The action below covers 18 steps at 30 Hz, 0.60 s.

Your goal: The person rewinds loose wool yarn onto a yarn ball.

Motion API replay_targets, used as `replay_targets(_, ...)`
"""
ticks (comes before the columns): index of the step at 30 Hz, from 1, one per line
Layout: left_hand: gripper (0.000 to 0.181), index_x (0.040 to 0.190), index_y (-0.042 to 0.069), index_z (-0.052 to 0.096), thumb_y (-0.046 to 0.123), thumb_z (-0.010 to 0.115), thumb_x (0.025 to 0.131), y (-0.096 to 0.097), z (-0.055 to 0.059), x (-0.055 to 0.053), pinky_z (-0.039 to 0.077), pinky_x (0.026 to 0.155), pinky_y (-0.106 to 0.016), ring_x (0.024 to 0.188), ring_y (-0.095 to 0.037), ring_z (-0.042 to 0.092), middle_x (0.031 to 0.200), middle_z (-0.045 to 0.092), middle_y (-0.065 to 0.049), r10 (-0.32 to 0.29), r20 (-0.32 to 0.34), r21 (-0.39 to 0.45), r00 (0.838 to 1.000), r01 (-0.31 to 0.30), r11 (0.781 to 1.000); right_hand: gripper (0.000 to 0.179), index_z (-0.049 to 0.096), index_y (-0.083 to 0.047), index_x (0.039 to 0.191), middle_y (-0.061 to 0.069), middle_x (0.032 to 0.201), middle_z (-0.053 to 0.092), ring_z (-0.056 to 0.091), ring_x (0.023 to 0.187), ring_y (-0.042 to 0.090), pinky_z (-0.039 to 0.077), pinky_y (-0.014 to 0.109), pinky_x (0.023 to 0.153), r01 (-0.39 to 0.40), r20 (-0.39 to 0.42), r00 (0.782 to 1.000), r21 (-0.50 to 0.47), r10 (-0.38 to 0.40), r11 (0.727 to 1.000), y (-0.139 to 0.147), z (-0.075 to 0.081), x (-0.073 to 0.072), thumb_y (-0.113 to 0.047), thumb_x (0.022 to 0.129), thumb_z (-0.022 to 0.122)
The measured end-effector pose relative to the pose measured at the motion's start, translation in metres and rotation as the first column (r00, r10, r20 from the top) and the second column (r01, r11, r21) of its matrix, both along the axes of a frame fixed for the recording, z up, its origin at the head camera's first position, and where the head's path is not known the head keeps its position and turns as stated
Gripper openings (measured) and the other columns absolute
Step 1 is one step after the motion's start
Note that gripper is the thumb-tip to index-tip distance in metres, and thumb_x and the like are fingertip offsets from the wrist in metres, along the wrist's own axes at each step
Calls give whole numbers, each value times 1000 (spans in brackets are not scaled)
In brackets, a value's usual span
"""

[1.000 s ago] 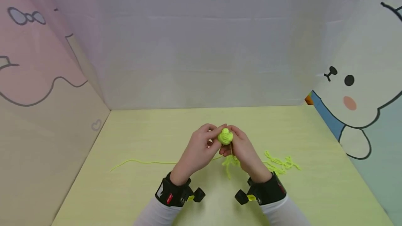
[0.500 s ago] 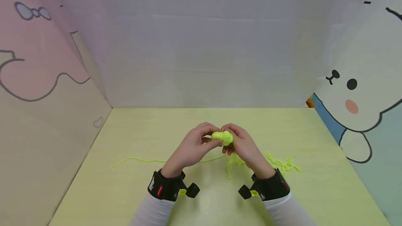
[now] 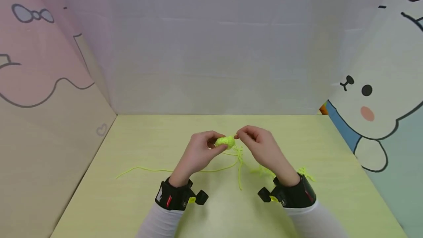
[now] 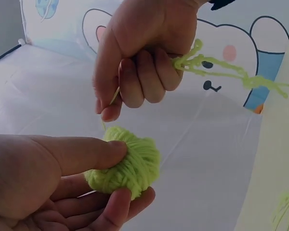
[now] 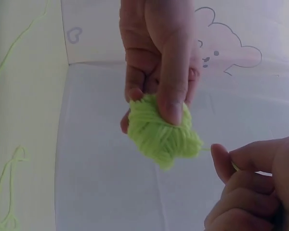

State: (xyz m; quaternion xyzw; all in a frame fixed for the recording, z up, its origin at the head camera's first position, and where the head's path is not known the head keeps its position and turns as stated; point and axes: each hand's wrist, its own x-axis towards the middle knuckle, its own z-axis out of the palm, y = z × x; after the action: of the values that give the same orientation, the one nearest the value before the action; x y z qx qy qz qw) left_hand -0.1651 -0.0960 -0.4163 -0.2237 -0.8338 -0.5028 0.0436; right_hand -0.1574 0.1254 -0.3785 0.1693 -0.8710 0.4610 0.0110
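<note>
A small ball of lime-green yarn [image 3: 225, 142] is held in my left hand [image 3: 195, 153], raised over the table. In the left wrist view, the thumb presses the wound yarn ball [image 4: 142, 161] from one side and fingers support it from the other. Just right of it, my right hand [image 3: 262, 148] pinches a yarn strand [image 5: 205, 148] between thumb and index finger. That short length runs straight to the ball in the right wrist view. Looser, knotted yarn [image 4: 221, 67] trails from the right hand's curled fingers, whose inner side is partly hidden.
A long yarn tail [image 3: 145, 169] stretches leftward over the pale yellow table [image 3: 148, 205]. Tangled yarn [image 3: 240, 157] hangs or lies between the hands; I cannot tell which. More tangled yarn [image 3: 306, 174] lies behind the right wrist. Printed cloth walls [image 3: 211, 65] enclose the back and sides.
At first both hands were together at the ball. The left hand has moved slightly left with it, while the right hand has drawn away to the right, pinching the strand.
</note>
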Motion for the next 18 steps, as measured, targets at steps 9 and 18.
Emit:
replay_targets(9,19,102,15,74,25,78,86,1,1,-1,58,59,-30,68,-7,65,84,71,5,131,14,175,991,-131,976,11,71,-19,99,-6,50,34,28,40,11,26,24,41,91,-192,977,-6,-91,996,-28,-11,19,-24,100,61)
replay_targets(18,22,99,4,73,22,77,88,3,4,0,61,67,-33,74,-27,69,89,73,-11,18,205,460,979,-113,881,12,72,-18,93,-8,53,39,33,44,10,29,25,43,84,-213,973,-40,-91,996,-41,-21,22,-21,99,62)
